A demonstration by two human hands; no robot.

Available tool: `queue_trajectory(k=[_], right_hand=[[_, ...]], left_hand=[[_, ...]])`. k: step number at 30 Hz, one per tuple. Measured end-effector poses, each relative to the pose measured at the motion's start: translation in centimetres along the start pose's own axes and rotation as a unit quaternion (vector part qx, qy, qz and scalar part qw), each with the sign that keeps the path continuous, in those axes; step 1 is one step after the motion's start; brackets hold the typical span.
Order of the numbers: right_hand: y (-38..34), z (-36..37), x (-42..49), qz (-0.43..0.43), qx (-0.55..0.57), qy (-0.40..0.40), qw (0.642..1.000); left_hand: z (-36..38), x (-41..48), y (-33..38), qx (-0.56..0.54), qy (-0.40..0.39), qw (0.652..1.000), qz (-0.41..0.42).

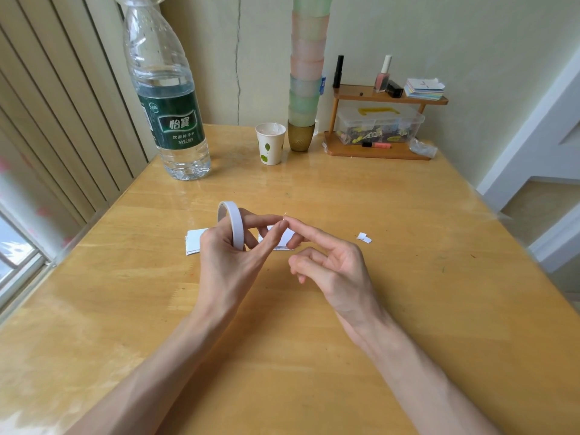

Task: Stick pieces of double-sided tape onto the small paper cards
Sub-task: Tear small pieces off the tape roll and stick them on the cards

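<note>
My left hand [229, 252] holds a white roll of double-sided tape [233, 222] upright above the table, fingers curled through its ring. Its index fingertip and thumb tip meet my right hand's [326, 262] index fingertip just right of the roll; whether a bit of tape sits between them I cannot tell. A small stack of white paper cards [196, 241] lies on the table left of the roll. Another card stack [284, 240] lies partly hidden under the fingers. Tiny white scraps [364, 237] lie further right.
At the back of the wooden table [408, 277] stand a large water bottle [166, 98], a paper cup [270, 142], a tall stack of coloured cups [306, 73] and a small wooden shelf [379, 127] with a plastic box and small bottles.
</note>
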State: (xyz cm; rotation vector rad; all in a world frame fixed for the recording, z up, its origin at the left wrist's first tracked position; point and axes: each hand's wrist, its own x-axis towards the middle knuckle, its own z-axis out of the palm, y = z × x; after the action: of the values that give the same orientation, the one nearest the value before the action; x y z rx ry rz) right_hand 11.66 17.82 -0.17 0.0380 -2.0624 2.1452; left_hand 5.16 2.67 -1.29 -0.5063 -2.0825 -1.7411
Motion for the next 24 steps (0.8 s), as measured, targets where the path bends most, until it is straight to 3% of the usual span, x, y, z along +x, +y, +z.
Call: queue_trajectory(k=[24], right_hand=[[-0.09, -0.32, 0.05, 0.015, 0.056, -0.015, 0.998]], left_hand=[[0.05, -0.16, 0.50, 0.020, -0.006, 1.000, 0.014]])
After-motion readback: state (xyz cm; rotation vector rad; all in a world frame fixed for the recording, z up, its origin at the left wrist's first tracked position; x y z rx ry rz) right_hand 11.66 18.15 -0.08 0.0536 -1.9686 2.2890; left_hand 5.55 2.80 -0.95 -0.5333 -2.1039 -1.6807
